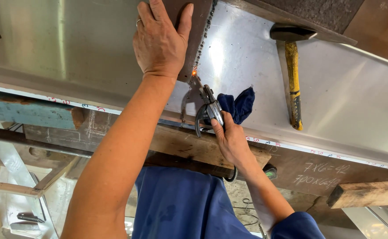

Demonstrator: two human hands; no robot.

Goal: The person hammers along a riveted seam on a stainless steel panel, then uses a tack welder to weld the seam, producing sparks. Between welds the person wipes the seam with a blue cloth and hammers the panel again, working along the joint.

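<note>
My left hand (pixel 161 42) lies flat with fingers spread on a dark metal plate (pixel 193 26), pressing it onto a shiny steel sheet (pixel 247 66). My right hand (pixel 231 139) grips a metal welding electrode holder (pixel 208 108) together with a dark blue rag (pixel 238 104). The holder's tip touches the plate's lower edge, where a small orange glow (pixel 194 72) shows. A row of weld spots runs up the plate's right edge.
A hammer (pixel 292 75) with a yellow handle lies on the steel sheet to the right. Wooden planks (pixel 189 146) and a rusty steel plate (pixel 335 170) with chalk marks lie under the sheet. Blue trousers (pixel 180 203) fill the lower middle. A metal frame (pixel 21 186) stands lower left.
</note>
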